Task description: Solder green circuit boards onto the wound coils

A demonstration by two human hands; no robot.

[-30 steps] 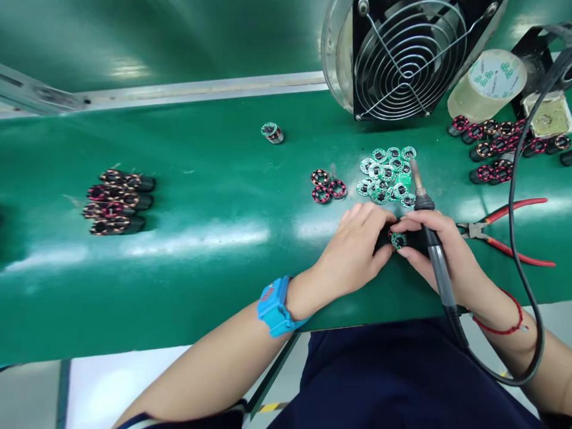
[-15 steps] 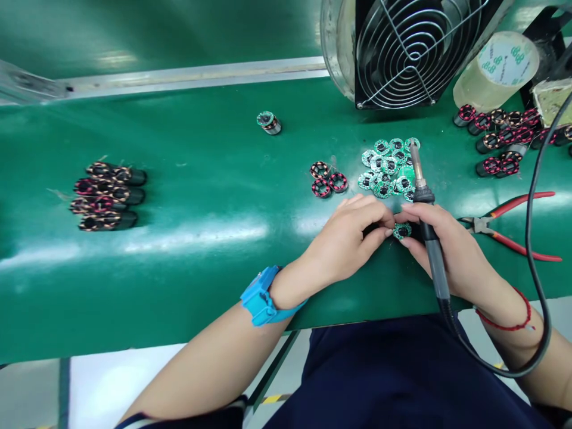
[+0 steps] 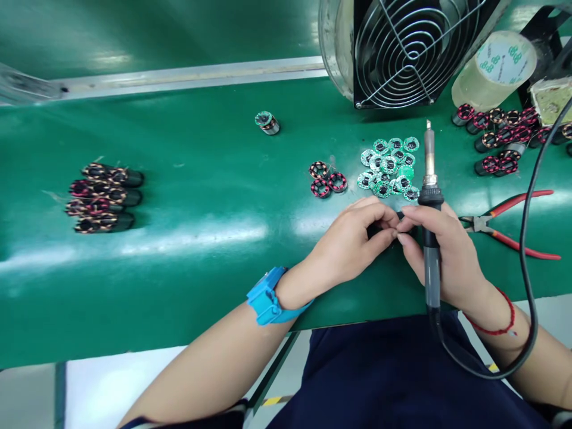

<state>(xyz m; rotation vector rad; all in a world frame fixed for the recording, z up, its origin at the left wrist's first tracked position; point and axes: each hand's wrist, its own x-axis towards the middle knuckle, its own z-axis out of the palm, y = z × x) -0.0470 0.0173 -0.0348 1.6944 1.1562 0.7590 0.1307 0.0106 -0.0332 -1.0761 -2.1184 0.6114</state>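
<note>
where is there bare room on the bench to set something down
Widest: between the left coil cluster and the three coil rings, below the lone capped coil. Smaller: between that coil and the fan. Crowded: the right side, with green boards, soldering iron, right hand, pliers, coils.

One soldering iron [image 3: 430,195], one fan [image 3: 413,57]
</note>
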